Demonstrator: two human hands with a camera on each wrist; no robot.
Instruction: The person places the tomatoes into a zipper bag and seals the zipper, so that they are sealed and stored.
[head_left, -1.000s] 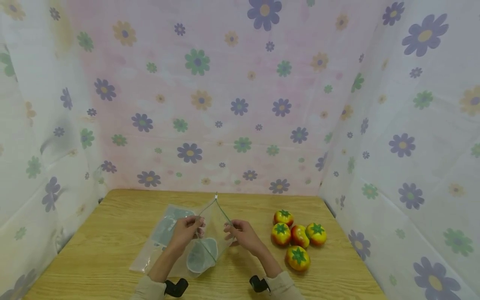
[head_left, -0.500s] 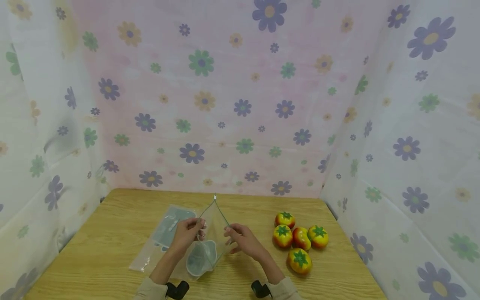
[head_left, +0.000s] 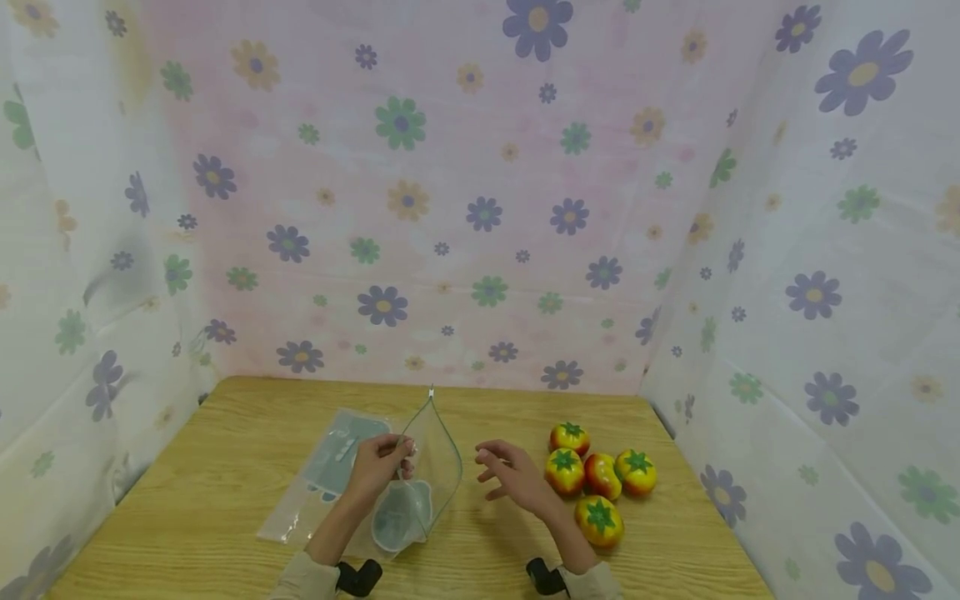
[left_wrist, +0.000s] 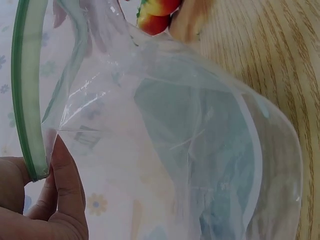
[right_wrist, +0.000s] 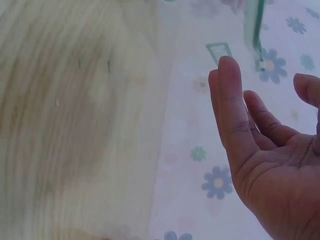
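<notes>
My left hand (head_left: 375, 468) pinches the left edge of a clear zip bag (head_left: 441, 458) near its mouth. The bag stands up with its mouth spread apart, and a pale grey-blue print shows low on its side. In the left wrist view, thumb and fingers grip the end of the green zip strip (left_wrist: 19, 95). My right hand (head_left: 521, 482) is just right of the bag, apart from it, with bent, spread fingers and nothing in them. The right wrist view shows its bare palm (right_wrist: 285, 175).
Several yellow-red toy fruits (head_left: 600, 521) with green leafy tops sit in a cluster at the right of the wooden table (head_left: 225, 467). Another printed clear bag (head_left: 341, 457) lies flat to the left, partly behind my left hand. Flowered cloth (head_left: 480, 167) walls stand behind and at both sides.
My right hand has let go of the bag's right edge and moved a little to the right. The bag's mouth now bows outward there. My left hand keeps its grip in about the same place.
</notes>
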